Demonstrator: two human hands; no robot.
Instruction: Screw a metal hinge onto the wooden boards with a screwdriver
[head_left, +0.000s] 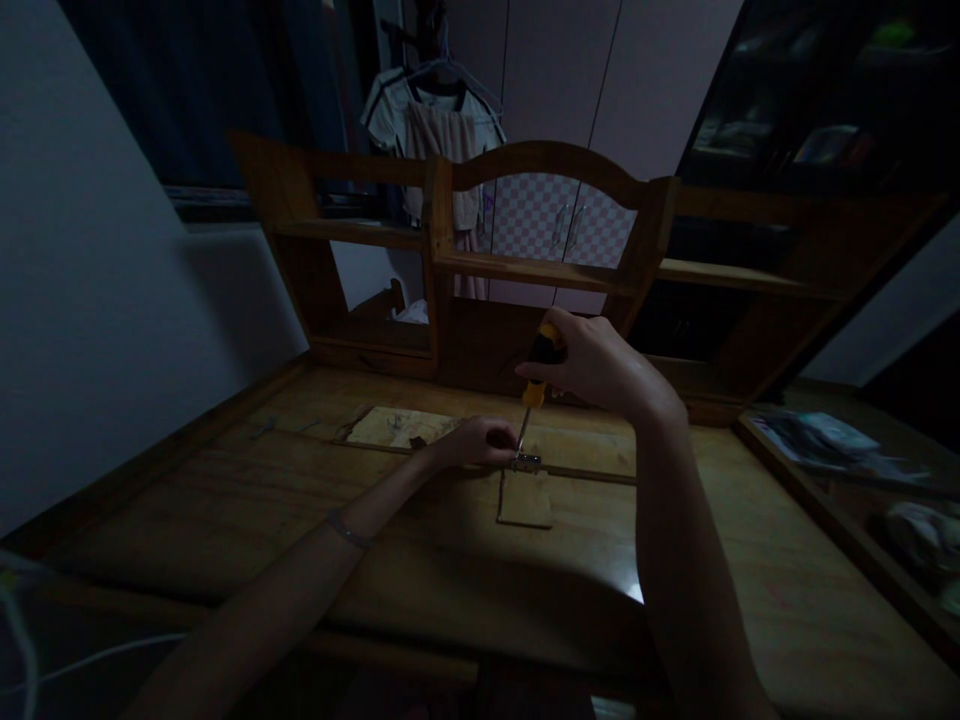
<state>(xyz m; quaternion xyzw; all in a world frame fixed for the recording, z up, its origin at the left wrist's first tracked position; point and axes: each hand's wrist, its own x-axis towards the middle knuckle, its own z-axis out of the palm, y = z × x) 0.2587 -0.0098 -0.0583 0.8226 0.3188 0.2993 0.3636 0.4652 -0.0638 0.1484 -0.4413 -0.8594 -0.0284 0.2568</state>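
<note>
My right hand (592, 362) is wrapped tight around the yellow-and-black screwdriver (535, 385), its tip down on a small metal fitting (527, 461) on the wooden desk (420, 560). My left hand (474, 442) is pinched closed right beside that tip, probably steadying the fitting, though it's too dark to tell. A small wooden piece (526, 498) lies just below it.

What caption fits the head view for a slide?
Right hand drives a yellow-and-black screwdriver into a small metal hinge on the wooden desk; left hand steadies it.
</note>
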